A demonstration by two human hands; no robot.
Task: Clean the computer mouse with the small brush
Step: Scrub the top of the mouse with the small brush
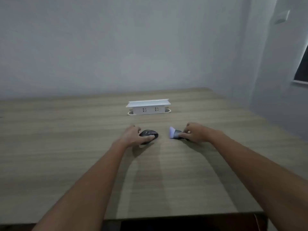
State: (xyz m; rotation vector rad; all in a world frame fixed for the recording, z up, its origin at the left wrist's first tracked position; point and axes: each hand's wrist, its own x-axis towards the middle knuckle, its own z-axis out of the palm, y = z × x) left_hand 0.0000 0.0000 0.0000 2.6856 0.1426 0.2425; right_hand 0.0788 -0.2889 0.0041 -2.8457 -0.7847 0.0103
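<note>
Midway across the worktop (66, 147), her left hand (133, 136) clasps the dark mouse (149, 134) while the right hand (194, 133) pinches the small brush (175, 135), bristles toward the mouse.

Your computer mouse (148, 134) is dark and glossy, lying flat on the wooden desk left of centre. The small brush (175, 135) lies well apart to its right, low on the desk, with pale fanned bristles pointing toward the mouse and a dark handle.
</note>
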